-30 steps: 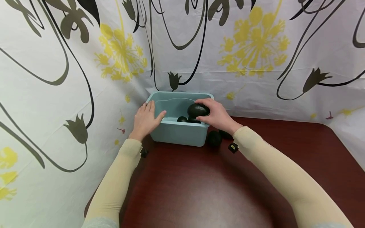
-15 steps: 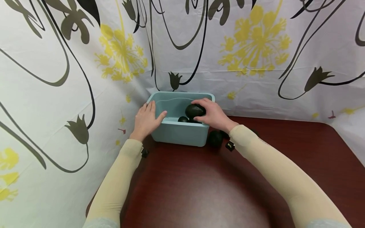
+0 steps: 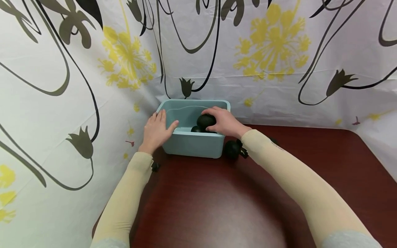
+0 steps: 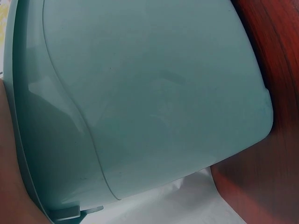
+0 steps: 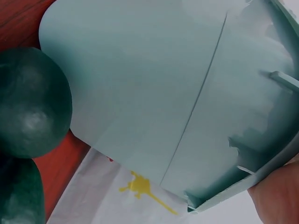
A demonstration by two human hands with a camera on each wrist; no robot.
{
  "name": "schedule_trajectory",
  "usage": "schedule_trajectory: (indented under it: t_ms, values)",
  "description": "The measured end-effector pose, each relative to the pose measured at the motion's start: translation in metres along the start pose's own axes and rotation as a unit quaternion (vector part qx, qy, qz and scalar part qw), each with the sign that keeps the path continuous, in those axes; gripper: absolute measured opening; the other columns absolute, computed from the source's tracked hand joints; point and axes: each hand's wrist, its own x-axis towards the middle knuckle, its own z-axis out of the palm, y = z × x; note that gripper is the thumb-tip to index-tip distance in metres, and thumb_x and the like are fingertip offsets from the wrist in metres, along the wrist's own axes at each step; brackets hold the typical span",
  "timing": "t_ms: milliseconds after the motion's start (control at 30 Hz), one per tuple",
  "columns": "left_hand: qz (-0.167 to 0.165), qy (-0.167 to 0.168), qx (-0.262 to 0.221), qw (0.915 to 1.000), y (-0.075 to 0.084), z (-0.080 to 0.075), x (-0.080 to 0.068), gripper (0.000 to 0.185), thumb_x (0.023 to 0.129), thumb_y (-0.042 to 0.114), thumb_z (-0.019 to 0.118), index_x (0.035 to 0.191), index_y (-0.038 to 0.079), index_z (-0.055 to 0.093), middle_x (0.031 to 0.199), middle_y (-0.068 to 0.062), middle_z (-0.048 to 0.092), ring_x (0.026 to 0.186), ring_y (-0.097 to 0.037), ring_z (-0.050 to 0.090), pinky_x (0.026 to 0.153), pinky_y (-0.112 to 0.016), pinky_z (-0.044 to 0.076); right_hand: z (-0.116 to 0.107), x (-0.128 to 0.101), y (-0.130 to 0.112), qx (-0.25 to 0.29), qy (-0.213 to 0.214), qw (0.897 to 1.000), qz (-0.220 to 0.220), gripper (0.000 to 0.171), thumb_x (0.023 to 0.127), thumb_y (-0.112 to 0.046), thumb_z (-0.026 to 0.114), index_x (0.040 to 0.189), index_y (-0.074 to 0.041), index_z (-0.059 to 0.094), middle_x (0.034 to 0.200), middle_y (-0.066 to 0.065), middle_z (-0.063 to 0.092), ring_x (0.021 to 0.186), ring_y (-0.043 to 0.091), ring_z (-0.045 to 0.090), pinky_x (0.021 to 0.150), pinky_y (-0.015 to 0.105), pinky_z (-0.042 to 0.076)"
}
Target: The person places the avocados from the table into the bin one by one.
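A light blue-green plastic bin [image 3: 192, 146] stands at the far side of the table. My right hand [image 3: 228, 122] reaches over its right rim and grips a dark green avocado [image 3: 204, 120] between thumb and fingers, inside the bin's opening. Beneath it another avocado [image 3: 195, 129] shows in the bin, partly hidden by the front wall. My left hand [image 3: 154, 133] rests on the bin's left rim, fingers extended and thumb spread over the front edge. In the left wrist view the bin's side wall [image 4: 159, 93] fills most of the picture.
Outside the bin, by its right front corner, lies an avocado [image 3: 232, 149]; the right wrist view shows a second avocado [image 5: 18, 196] beside it. A patterned white cloth [image 3: 266, 100] hangs close behind and left of the bin. The dark red-brown table [image 3: 223, 199] extends forward and right.
My right hand has moved left and slightly deeper into the bin with the avocado still in its grip. The left hand has stayed on the rim.
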Motion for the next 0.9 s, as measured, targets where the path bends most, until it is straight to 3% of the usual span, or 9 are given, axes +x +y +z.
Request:
schedule_trajectory:
  t_ms: [267, 533, 900]
  values:
    - [-0.001, -0.002, 0.0, 1.0, -0.001, -0.0002, -0.0006, 0.106, 0.093, 0.082, 0.02, 0.16, 0.0, 0.021, 0.161, -0.02, 0.029, 0.149, -0.039, 0.022, 0.12, -0.052, 0.018, 0.0005, 0.0057, 0.0003, -0.019, -0.018, 1.0, 0.009, 0.06, 0.089, -0.027, 0.08, 0.144, -0.021, 0.056, 0.136, 0.003, 0.053, 0.12, 0.024, 0.052, 0.097, 0.045, 0.047]
    - [-0.003, -0.001, -0.002, 1.0, -0.0006, -0.0012, 0.0001, 0.107, 0.092, 0.083, 0.02, 0.16, 0.001, 0.022, 0.161, -0.019, 0.029, 0.149, -0.038, 0.021, 0.121, -0.051, 0.018, 0.0045, 0.0013, 0.0037, 0.04, 0.031, 0.999, 0.012, 0.058, 0.09, -0.029, 0.079, 0.143, -0.029, 0.054, 0.132, -0.005, 0.054, 0.118, 0.018, 0.054, 0.096, 0.04, 0.049]
    - [-0.003, 0.0, 0.005, 1.0, 0.0007, -0.0019, -0.0007, 0.107, 0.092, 0.083, 0.018, 0.159, 0.0, 0.022, 0.161, -0.02, 0.03, 0.148, -0.039, 0.023, 0.12, -0.052, 0.02, 0.0055, -0.0016, 0.0058, 0.081, 0.062, 0.995, -0.001, 0.056, 0.09, -0.03, 0.078, 0.141, -0.027, 0.056, 0.129, -0.006, 0.055, 0.115, 0.014, 0.055, 0.099, 0.038, 0.049]
